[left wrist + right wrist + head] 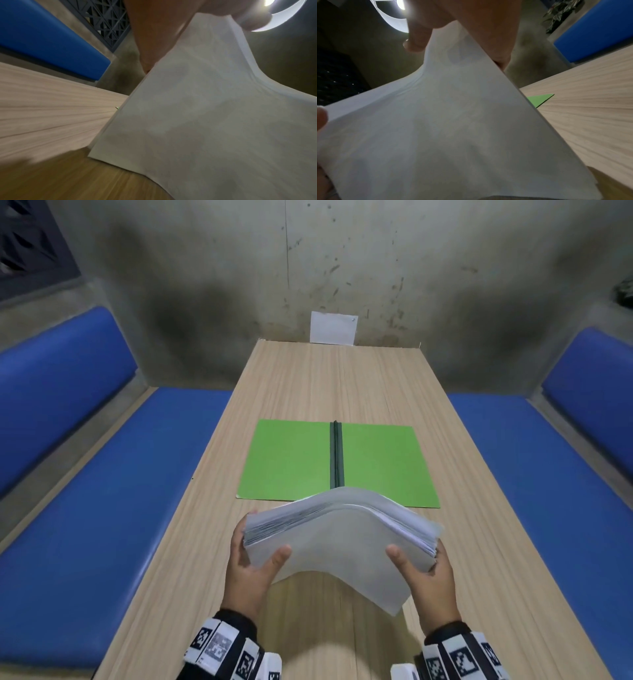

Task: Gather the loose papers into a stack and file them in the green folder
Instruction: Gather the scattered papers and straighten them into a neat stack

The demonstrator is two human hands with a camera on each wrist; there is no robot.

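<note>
A thick stack of white papers (339, 535) is held in the air above the near part of the table, bowed upward in the middle. My left hand (255, 556) grips its left edge, thumb on top and fingers underneath. My right hand (424, 566) grips the right edge the same way. The green folder (291, 460) lies open and flat on the table just beyond the stack, with a dark spine clip (336, 453) down its middle. The left wrist view is filled by the underside of the papers (214, 121); so is the right wrist view (445, 128), where a folder corner (539, 99) peeks out.
The long wooden table (342, 381) runs away from me to a concrete wall. Blue cushioned benches (102, 491) (534, 474) flank it on both sides. A white card (334, 328) leans against the wall at the far end.
</note>
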